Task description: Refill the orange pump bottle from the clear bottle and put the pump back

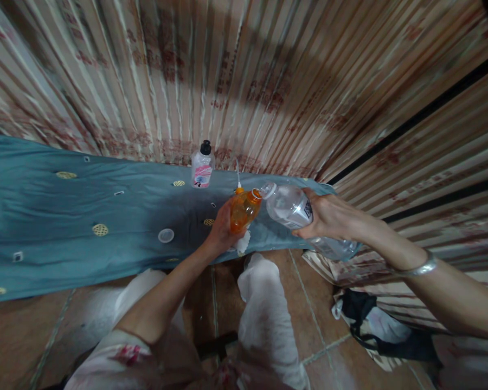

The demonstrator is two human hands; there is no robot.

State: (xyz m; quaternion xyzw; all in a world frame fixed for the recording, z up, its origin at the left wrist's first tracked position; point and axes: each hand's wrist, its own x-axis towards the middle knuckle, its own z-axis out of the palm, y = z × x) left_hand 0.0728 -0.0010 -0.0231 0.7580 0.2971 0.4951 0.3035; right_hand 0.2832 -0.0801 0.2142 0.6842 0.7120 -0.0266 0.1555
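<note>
Orange bottle (244,211) gripped by left hand's (225,223) curled fingers; clear plastic bottle (285,205) gripped by right hand (330,215), neck aimed leftward; mouths met between fingers, apparently.

The left grip (223,225) is hiding part of the orange bottle (246,209) and of a white item (243,242). The right grip (323,215) is masking the middle of the clear bottle (283,205). Print on the pink-labelled bottle (202,172) is appearing too small to read. The teal cloth (44,206) is running past the left edge; dark fabric (410,342) at lower right is blurring.
</note>
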